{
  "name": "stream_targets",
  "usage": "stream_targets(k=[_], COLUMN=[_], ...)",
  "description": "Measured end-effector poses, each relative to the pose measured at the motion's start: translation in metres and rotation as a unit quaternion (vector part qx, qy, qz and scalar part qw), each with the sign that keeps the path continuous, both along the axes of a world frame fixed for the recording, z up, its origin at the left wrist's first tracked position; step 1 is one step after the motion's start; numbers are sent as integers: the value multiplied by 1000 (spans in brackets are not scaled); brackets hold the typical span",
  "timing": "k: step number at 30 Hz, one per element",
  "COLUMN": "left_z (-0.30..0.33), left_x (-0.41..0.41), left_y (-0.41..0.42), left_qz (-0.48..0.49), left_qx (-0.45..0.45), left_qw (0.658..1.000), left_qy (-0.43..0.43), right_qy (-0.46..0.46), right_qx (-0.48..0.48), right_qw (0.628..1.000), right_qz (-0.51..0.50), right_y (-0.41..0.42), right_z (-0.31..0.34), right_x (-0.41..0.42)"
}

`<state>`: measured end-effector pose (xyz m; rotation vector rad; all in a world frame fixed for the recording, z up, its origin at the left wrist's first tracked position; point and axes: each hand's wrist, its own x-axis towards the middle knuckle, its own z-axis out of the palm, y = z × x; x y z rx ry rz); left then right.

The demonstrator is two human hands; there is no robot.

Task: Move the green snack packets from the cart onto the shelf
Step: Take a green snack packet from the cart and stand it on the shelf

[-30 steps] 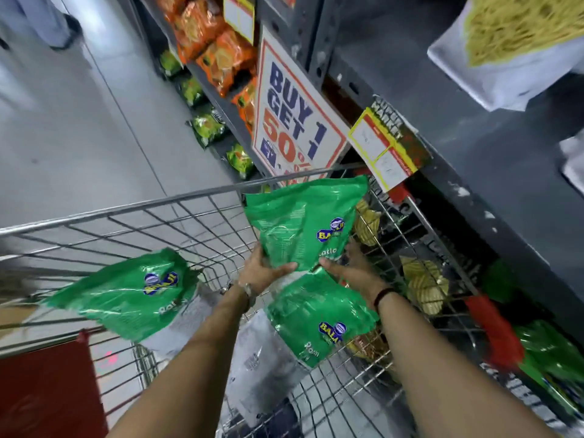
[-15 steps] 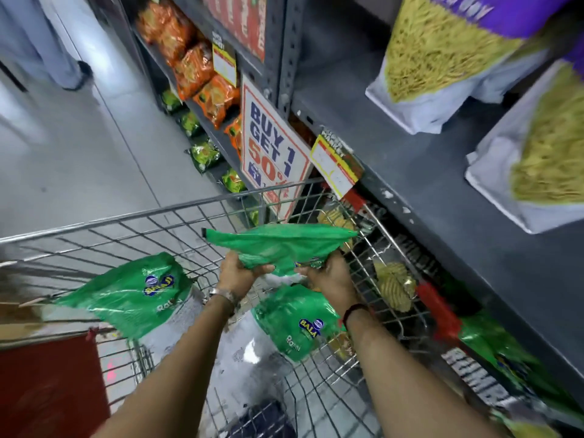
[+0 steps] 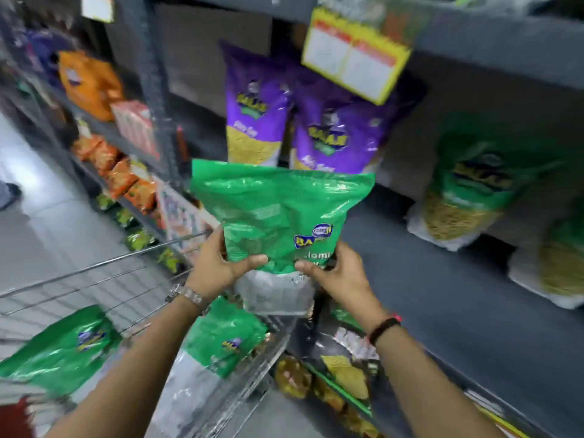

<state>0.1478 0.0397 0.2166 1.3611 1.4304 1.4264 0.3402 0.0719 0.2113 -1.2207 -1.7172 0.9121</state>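
I hold a green snack packet (image 3: 278,213) upright in front of the grey shelf (image 3: 442,279). My left hand (image 3: 218,267) grips its lower left side and my right hand (image 3: 338,273) grips its lower right side. Two more green packets lie in the wire cart (image 3: 104,267): one (image 3: 224,336) just below my hands, another (image 3: 60,346) at the lower left. On the shelf to the right stands a blurred green packet (image 3: 474,181), with another green one (image 3: 562,260) at the right edge.
Two purple snack bags (image 3: 256,112) stand on the shelf behind the held packet. A yellow price tag (image 3: 354,55) hangs from the shelf above. Orange packets (image 3: 123,175) fill shelves to the left. More packets sit on the lower shelf (image 3: 344,374). The aisle floor lies at left.
Both hands have lifted the green packet out of the cart and up to shelf height, turning it upright. The view has swung up toward the shelf.
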Motion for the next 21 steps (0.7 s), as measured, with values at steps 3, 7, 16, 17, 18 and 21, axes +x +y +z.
stream_targets(k=[3, 7, 16, 17, 18, 21], left_z=[16, 26, 45, 41, 36, 14], left_x=[57, 118, 184, 189, 192, 194], left_y=[16, 39, 105, 109, 114, 117], left_qz=[-73, -156, -238, -233, -226, -258], left_qx=[17, 14, 36, 32, 25, 18], left_qw=[997, 987, 970, 971, 973, 964], left_qy=[10, 17, -34, -38, -44, -58], right_qy=[22, 71, 58, 64, 72, 87], right_qx=[-31, -59, -1, 0, 1, 25], right_qw=[998, 990, 970, 969, 968, 963], right_qz=[-55, -109, -234, -239, -242, -255], right_y=[-14, -29, 8, 13, 19, 30], right_z=[17, 21, 43, 39, 35, 23], right_x=[62, 118, 170, 172, 172, 169])
